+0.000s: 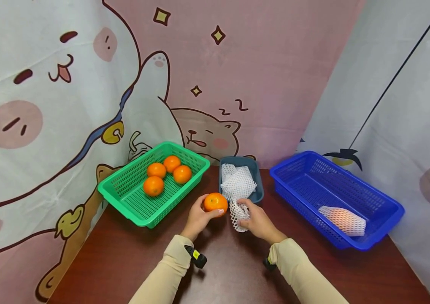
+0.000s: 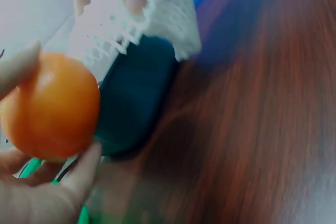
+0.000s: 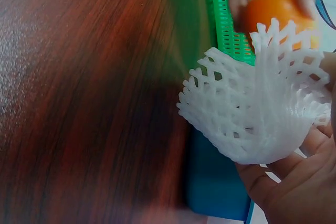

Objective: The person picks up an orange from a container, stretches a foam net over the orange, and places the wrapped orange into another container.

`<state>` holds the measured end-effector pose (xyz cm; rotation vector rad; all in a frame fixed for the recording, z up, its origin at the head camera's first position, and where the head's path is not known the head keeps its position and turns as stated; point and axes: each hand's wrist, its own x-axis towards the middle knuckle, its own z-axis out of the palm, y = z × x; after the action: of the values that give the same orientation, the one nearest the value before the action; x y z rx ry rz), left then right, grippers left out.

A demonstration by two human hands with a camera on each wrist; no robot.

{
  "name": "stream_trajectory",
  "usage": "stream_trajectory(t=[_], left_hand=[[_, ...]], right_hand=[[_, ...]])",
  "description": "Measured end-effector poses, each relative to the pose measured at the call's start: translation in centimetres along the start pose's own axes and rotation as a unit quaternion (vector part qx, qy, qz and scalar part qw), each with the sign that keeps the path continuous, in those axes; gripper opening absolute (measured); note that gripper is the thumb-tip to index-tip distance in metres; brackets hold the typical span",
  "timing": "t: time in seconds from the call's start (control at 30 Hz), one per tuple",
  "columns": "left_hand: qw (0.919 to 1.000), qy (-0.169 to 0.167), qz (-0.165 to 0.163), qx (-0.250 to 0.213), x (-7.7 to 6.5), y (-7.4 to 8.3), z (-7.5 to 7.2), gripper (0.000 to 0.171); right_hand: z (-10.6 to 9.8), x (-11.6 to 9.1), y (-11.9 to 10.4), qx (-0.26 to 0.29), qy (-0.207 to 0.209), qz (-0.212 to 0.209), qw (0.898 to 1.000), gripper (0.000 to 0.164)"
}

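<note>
My left hand (image 1: 196,217) grips an orange (image 1: 215,203) between thumb and fingers, above the table in the head view. Just to its right, my right hand (image 1: 258,220) holds a white foam net sleeve (image 1: 239,216). The sleeve's lattice end spreads open toward the orange (image 3: 275,11) in the right wrist view. Seen from the left wrist, the orange (image 2: 55,106) sits apart from the foam net (image 2: 170,17). Behind both hands stands a dark blue-grey bin (image 1: 260,185) with more white foam nets (image 1: 239,181) piled in it.
At the left, a green basket (image 1: 125,215) contains several oranges (image 1: 153,186). On the right, a blue basket (image 1: 302,204) holds one orange wrapped in a foam net (image 1: 343,220). A printed cloth (image 1: 268,63) hangs behind the dark wooden table (image 1: 230,270).
</note>
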<state>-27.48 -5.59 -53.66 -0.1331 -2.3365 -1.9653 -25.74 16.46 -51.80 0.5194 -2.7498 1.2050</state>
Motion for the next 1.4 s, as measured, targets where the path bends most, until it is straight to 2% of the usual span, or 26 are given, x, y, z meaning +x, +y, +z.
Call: stream_trajectory(t=[0.07,0.13,0.3,0.37,0.47,0.53,0.57,0.7,0.83,0.93,1.03,1.1,1.17,1.27,1.33,1.4], left_hand=[[0.9983,-0.018,0.008,-0.054,-0.1,0.2,0.1,0.069],[0.9933,-0.037,0.015,-0.109,-0.2,0.4,0.3,0.065],[0.9780,-0.059,0.016,-0.200,-0.7,0.9,0.9,0.058],[0.9657,-0.084,0.013,-0.245,-0.9,1.1,1.1,0.057],[0.9409,-0.145,0.004,-0.306,-1.2,1.2,1.4,0.056],[0.9277,-0.181,-0.008,-0.326,-1.3,1.1,1.5,0.055],[0.9245,-0.195,-0.014,-0.327,-1.4,1.0,1.6,0.054],[0.9170,-0.228,-0.043,-0.324,-1.6,0.6,1.7,0.052],[0.9072,-0.243,-0.056,-0.339,-1.6,0.5,1.8,0.051],[0.9058,-0.235,-0.061,-0.347,-1.6,0.6,1.9,0.052],[0.9098,-0.212,-0.065,-0.351,-1.6,0.6,1.9,0.052],[0.9126,-0.197,-0.065,-0.352,-1.6,0.6,1.8,0.051],[0.9158,-0.182,-0.064,-0.352,-1.6,0.5,1.8,0.048],[0.9211,-0.164,-0.062,-0.348,-1.5,0.4,1.8,0.049],[0.9284,-0.149,-0.059,-0.335,-1.5,0.3,1.9,0.057],[0.9377,-0.136,-0.054,-0.315,-1.5,0.3,2.0,0.073]], right_hand=[[0.0,0.0,0.0,0.001,-0.002,0.001,1.000,0.066],[0.1,0.1,0.1,0.001,0.001,-0.005,1.000,0.067],[0.3,0.2,0.1,-0.010,0.006,-0.021,1.000,0.068],[0.4,0.3,0.1,-0.017,0.009,-0.025,0.999,0.068],[0.4,0.5,0.1,-0.025,0.015,-0.035,0.999,0.069],[0.4,0.6,0.0,-0.030,0.021,-0.044,0.998,0.070],[0.4,0.6,-0.1,-0.030,0.023,-0.049,0.998,0.071],[0.4,0.7,-0.3,-0.033,0.028,-0.063,0.997,0.069],[0.4,0.6,-0.6,-0.040,0.031,-0.078,0.996,0.071],[0.3,0.5,-0.7,-0.045,0.033,-0.084,0.995,0.077],[0.1,0.4,-0.7,-0.046,0.045,-0.068,0.996,0.086],[0.1,0.4,-0.6,-0.050,0.068,-0.054,0.995,0.083],[0.0,0.3,-0.5,-0.067,0.105,-0.044,0.991,0.068],[0.0,0.2,-0.5,-0.099,0.171,-0.041,0.979,0.031],[0.0,0.2,-0.6,-0.108,0.208,-0.047,0.971,0.014],[0.0,0.3,-0.9,-0.100,0.233,-0.060,0.966,0.010]])
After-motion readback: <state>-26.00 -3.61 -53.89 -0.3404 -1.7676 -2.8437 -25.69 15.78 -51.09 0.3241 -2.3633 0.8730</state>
